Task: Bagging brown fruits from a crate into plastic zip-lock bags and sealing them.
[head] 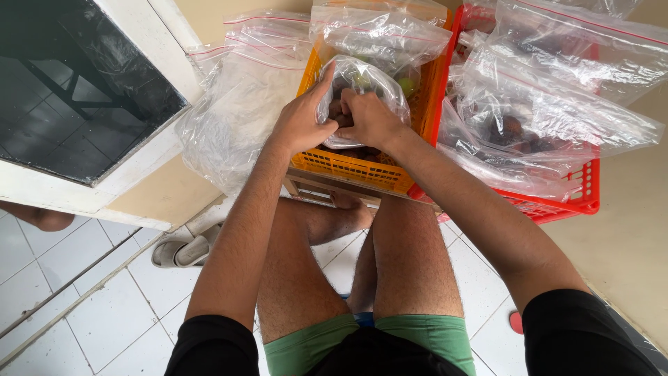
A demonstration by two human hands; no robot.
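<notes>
My left hand grips the side of a clear plastic bag that holds dark round fruit, over an orange slotted crate. My right hand is pressed against the same bag from the right, fingers curled into its opening. Both hands touch each other at the bag's mouth. More clear zip bags lie on the crate behind it. What the fingers hold inside the bag is hidden.
A red crate to the right carries several clear bags with dark fruit. Empty clear bags pile up on the left by a white-framed dark window. A grey sandal lies on the white tiled floor.
</notes>
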